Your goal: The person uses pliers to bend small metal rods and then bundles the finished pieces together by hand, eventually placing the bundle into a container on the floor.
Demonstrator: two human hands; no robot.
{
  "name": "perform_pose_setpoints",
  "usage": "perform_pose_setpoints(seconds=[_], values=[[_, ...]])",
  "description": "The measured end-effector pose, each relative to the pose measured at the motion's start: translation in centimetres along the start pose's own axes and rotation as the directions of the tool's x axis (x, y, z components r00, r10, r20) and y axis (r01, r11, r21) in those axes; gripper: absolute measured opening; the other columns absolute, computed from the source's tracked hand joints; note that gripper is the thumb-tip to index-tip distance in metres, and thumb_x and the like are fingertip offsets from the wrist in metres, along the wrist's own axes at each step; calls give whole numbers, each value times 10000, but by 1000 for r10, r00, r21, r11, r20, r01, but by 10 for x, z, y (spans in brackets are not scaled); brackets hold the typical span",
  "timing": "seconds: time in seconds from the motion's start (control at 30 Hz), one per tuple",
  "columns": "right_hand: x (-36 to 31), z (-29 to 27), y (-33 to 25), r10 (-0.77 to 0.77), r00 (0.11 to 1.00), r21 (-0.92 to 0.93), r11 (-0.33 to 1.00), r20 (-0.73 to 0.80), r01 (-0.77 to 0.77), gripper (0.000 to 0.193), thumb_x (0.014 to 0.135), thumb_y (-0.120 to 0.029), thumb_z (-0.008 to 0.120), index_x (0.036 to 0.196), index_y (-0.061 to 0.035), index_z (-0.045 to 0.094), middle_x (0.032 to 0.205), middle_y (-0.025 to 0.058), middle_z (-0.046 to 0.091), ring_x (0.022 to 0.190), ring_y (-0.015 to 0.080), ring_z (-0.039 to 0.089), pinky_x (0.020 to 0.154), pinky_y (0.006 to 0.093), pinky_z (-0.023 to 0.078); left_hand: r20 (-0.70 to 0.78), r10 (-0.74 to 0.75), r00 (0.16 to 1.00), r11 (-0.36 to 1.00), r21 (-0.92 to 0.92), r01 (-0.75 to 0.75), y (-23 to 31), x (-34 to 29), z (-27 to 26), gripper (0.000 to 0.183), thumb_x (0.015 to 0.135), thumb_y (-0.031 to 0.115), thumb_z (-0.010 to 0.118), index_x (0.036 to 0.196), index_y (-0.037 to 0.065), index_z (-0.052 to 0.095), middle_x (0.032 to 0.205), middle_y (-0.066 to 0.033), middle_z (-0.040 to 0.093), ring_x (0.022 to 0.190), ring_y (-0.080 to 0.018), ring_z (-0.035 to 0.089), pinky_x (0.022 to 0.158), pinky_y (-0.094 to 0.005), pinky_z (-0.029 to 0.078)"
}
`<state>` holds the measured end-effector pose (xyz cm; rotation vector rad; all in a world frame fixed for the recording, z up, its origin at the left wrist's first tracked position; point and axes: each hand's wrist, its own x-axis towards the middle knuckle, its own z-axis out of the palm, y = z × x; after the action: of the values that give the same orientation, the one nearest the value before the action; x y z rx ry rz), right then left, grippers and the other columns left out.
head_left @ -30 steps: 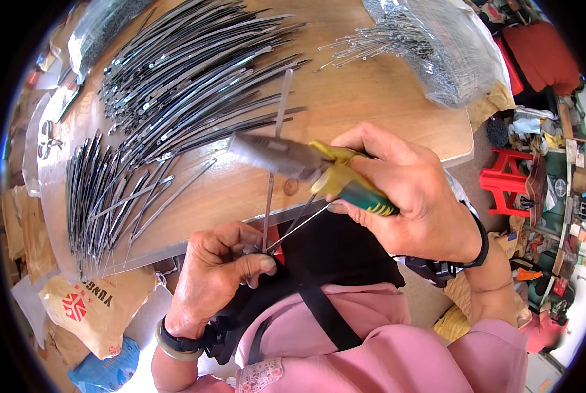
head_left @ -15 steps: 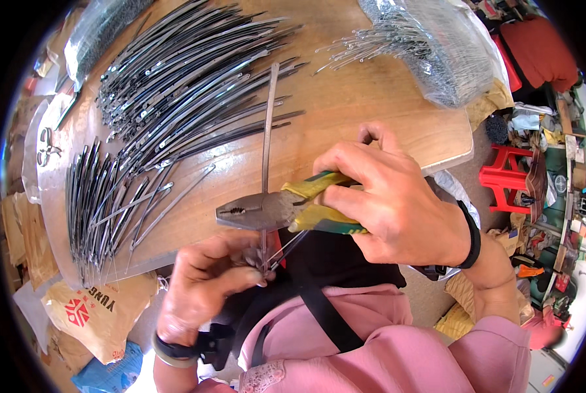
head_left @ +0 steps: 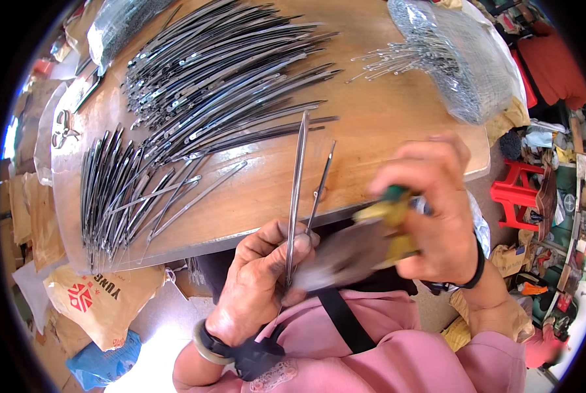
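My left hand (head_left: 257, 265) is closed, pinching a long thin metal strip (head_left: 299, 170) that stands nearly upright in front of me. A shorter, thin dark rod (head_left: 322, 177) rises beside the strip from the same fingers. My right hand (head_left: 437, 209) is wrapped round the yellow-and-green handles of a pair of pliers (head_left: 348, 252). The pliers are smeared by motion, and their jaws point toward the left fingertips; whether they touch the strip I cannot tell. Across the wooden table (head_left: 397, 144) lies a large pile of similar dark metal strips (head_left: 227, 72), with a smaller bunch (head_left: 106, 196) nearer me.
Thin looped wires (head_left: 404, 59) stick out of a clear plastic bag (head_left: 483, 72) at the far right. Another plastic bag (head_left: 119, 29) lies far left, near small dark-handled scissors (head_left: 63, 130). A red stool (head_left: 519, 190) stands right of the table; a brown paper bag (head_left: 103, 301) sits below left.
The pliers have moved from across the strip's middle down and right, near the left fingertips. My left hand has shifted right with the strip, and the dark rod now points upward.
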<state>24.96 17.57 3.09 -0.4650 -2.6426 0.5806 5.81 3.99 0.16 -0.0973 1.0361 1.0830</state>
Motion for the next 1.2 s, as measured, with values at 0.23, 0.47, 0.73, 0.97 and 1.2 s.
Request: perform_pose_setpoints(seconds=[0.23, 0.47, 0.73, 0.97, 1.2], values=[[-28, 5, -8, 231, 953, 296, 912, 196, -282, 295, 644, -87, 806, 853, 59, 657, 1086, 179, 605, 941, 339, 616, 782, 388, 506, -10, 426, 905, 896, 147, -420, -7, -12, 9, 89, 900, -39, 630, 966, -19, 573, 666, -13, 557, 504, -39, 446, 446, -188, 322], [-24, 17, -15, 169, 926, 297, 914, 337, -275, 320, 693, -159, 799, 905, 19, 637, 1151, 160, 569, 953, 327, 605, 820, 417, 469, -3, 467, 884, 872, 172, -459, -7, -12, 3, 139, 875, -109, 621, 920, 6, 558, 733, -28, 602, 542, -21, 460, 462, -188, 339], [-5, 30, -21, -12, 944, 252, 965, 331, -76, 317, 665, -109, 775, 871, 67, 611, 964, 220, 568, 755, 357, 596, 641, 388, 494, 47, 549, 835, 800, 261, -540, 5, -16, -22, 149, 878, -113, 611, 934, 7, 542, 761, -55, 622, 541, -38, 473, 455, -188, 347], [25, 48, -30, -14, 983, 309, 950, 183, -44, 351, 781, -249, 771, 913, 50, 643, 1047, 183, 623, 759, 328, 635, 650, 406, 501, -58, 583, 810, 812, 13, -583, 19, -17, -31, 161, 875, 68, 666, 916, 48, 511, 681, -70, 537, 471, -141, 446, 390, -249, 301], [27, 74, -54, 245, 969, 479, 847, 31, -229, 313, 747, -123, 769, 1032, -25, 683, 925, 136, 627, 727, 331, 634, 640, 377, 513, -38, 604, 796, 701, -450, -553, 24, 4, -11, 78, 968, 152, 585, 950, 81, 557, 859, -44, 573, 900, -228, 575, 885, -392, 479]])
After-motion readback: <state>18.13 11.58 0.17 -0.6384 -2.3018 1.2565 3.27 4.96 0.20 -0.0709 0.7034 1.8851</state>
